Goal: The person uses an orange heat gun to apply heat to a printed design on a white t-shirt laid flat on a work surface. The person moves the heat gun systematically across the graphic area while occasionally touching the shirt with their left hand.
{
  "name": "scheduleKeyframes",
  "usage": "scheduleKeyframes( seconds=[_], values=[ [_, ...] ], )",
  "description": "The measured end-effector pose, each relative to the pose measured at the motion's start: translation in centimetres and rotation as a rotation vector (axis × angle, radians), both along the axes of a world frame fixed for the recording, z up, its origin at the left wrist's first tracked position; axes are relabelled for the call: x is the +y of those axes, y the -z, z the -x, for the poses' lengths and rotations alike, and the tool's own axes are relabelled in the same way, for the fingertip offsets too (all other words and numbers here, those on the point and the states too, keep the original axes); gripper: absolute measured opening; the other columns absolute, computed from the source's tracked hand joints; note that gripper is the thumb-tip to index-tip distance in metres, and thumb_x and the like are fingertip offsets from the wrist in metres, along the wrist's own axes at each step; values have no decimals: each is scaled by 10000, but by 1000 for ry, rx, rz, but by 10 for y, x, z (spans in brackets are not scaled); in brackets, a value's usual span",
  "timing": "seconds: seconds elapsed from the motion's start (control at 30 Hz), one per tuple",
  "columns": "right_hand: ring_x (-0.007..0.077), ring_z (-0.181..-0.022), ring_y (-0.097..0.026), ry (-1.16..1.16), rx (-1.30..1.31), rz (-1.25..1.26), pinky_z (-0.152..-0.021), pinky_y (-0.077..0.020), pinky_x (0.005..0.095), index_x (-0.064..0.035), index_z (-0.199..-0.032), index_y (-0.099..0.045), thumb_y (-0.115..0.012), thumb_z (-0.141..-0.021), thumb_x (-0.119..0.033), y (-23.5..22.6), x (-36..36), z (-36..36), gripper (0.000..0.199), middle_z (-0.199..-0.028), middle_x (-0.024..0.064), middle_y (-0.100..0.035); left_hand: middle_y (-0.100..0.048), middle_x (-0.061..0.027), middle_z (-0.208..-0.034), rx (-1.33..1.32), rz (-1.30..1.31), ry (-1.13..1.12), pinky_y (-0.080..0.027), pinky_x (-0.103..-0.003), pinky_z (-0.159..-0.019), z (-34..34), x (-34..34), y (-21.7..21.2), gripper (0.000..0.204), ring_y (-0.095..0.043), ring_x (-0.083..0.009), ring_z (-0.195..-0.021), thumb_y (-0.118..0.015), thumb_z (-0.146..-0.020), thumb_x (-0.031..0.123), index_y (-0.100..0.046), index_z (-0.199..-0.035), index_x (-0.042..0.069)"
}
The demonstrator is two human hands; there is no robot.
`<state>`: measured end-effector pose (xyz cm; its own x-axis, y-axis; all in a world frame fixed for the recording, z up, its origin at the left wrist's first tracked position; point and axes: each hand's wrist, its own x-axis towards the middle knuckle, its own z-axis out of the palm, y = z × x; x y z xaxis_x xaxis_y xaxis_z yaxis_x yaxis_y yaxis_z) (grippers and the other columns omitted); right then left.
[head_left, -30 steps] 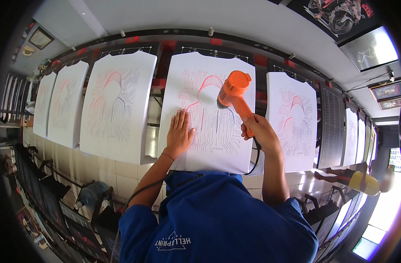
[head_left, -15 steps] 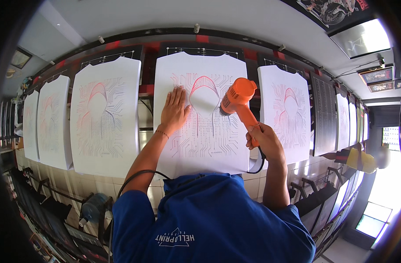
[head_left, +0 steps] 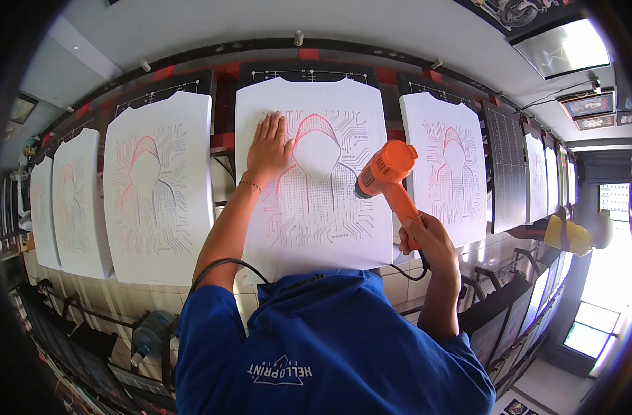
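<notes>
At the middle of the row, directly ahead of us, we list one white shirt (head_left: 316, 200) stretched flat on a dark board, printed with a hooded figure outlined in red and a web of thin circuit lines.

Our left hand (head_left: 267, 149): lies flat on the upper left of that shirt, fingers spread slightly, palm pressed to the cloth just beside the hood of the print. A thin bracelet (head_left: 249, 184) sits at the wrist.

Our right hand (head_left: 426, 238): closed in a full grip around the handle of an orange heat gun (head_left: 387, 173). The gun stands over the right part of the same shirt, its muzzle tilted down and to the left towards the print; we cannot tell whether it touches the cloth. A black cord (head_left: 226, 266) curves from under the arms across the lower edge of the shirt.

Neighbouring items: one shirt (head_left: 157, 190) with the same print on the board to the left, more of the kind (head_left: 74, 200) beyond it; one further printed shirt (head_left: 451, 166) to the right, then a dark gridded board (head_left: 506, 166) and more white pieces behind it. A tiled worktop (head_left: 88, 311) runs below the boards. Blue clothing (head_left: 330, 346) fills the lower middle of the view.
</notes>
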<state>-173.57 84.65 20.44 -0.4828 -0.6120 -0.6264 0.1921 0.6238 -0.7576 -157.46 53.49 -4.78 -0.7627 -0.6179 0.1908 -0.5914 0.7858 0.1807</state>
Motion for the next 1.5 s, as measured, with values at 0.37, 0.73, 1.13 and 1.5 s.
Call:
scheduleKeyframes(
  seconds=[0.37,0.73,1.13,1.5],
  values=[
    [120,-657,-591,-87,-21,106,-618,-488,275,33,-992,-572,-583,-958,-274,23,-30,-18,308,-748,43,-588,-290,-216,-1563,-14,-142,81,-195,-465,-1216,-67,95,-31,641,-248,-357,-1468,-452,-998,331,-303,-1481,-62],
    [111,-643,-579,16,35,158,-585,-478,265,41,-1041,-570,-626,-944,-290,24,-31,16,350,-754,36,-572,-270,-206,-1578,21,-66,65,-171,-463,-1223,-46,43,-23,635,-239,-347,-1473,-438,-1005,345,-312,-1481,-56],
    [121,-626,-592,37,111,53,-580,-488,266,41,-976,-583,-645,-920,-247,10,-48,8,299,-753,45,-590,-291,-203,-1571,41,-10,7,-185,-443,-1222,-2,-13,-12,620,-256,-335,-1471,-391,-1020,357,-321,-1482,-51],
    [130,-598,-588,42,130,-41,-562,-484,276,51,-1004,-589,-646,-917,-256,5,-37,7,325,-741,58,-590,-294,-213,-1568,29,-14,37,-199,-434,-1219,-26,16,-20,617,-257,-332,-1473,-418,-1010,331,-328,-1473,-67]
  ],
)
